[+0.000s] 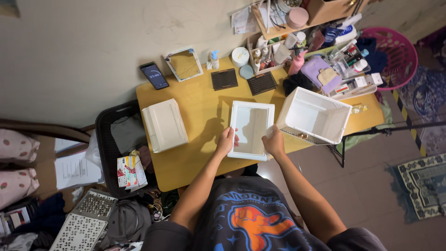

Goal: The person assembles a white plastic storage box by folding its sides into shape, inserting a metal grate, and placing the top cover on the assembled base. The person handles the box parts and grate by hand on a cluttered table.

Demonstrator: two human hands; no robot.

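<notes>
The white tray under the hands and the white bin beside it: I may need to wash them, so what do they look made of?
White tray: likely moulded plastic, matte, with a uniform raised rim; both hands grip its near edge. White bin: probably plastic too, with thin smooth walls and a slotted side. Yellow table: looks like laminated or painted wood, slightly glossy.

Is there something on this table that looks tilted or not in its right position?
Yes. The white open bin lies tipped on its side at the table's right edge, its opening facing the white tray held by both hands.

Dark phone [154, 75] with lit screen at the tabletop's [200, 107] far left corner; red-and-white carton [131, 171] in the black basket [104, 139] beside its left edge
</notes>
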